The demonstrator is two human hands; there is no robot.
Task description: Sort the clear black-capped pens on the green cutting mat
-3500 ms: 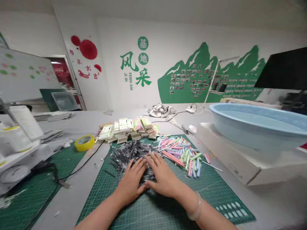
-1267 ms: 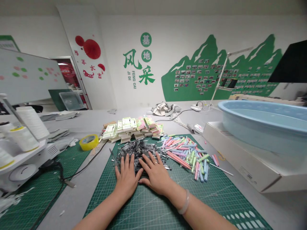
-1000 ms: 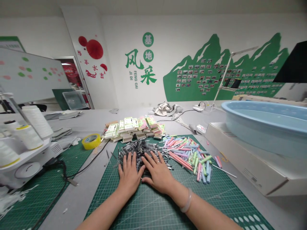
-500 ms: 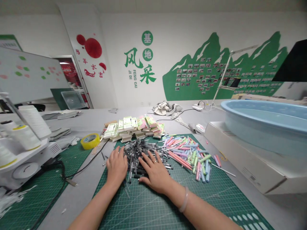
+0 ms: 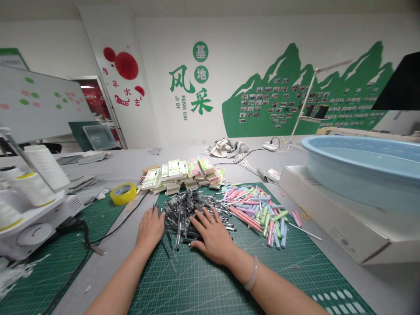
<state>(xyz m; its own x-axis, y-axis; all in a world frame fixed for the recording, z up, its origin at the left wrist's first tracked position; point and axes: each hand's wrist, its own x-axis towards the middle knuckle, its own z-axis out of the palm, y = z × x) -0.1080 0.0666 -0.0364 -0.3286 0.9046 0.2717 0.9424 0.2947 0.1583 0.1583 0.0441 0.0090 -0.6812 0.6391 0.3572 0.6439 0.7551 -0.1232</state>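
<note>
Black and clear pens [image 5: 193,202] lie in a loose heap on the green cutting mat [image 5: 197,284]. My right hand [image 5: 213,236] rests palm down over the near right of the heap, its fingers spread. Just left of the heap, my left hand [image 5: 150,231] is palm down with fingers slightly bent and apart. A thin dark stick shows at its fingertips; what lies beneath the fingers is hidden. Some dark thin sticks [image 5: 169,257] lie on the mat beside this hand. Pastel pink, green, blue and purple pen parts [image 5: 256,203] are piled right of the heap.
Stacked small printed boxes [image 5: 179,173] stand behind the pens. Yellow tape [image 5: 123,194] lies at left, near a white machine with thread cones [image 5: 34,188]. A blue basin [image 5: 361,170] sits on a white box [image 5: 341,223] at right. A black cable [image 5: 121,225] crosses the table.
My left hand has moved left, away from the heap. Dark thin sticks now show on the mat to its right. My right hand has stayed in place.
</note>
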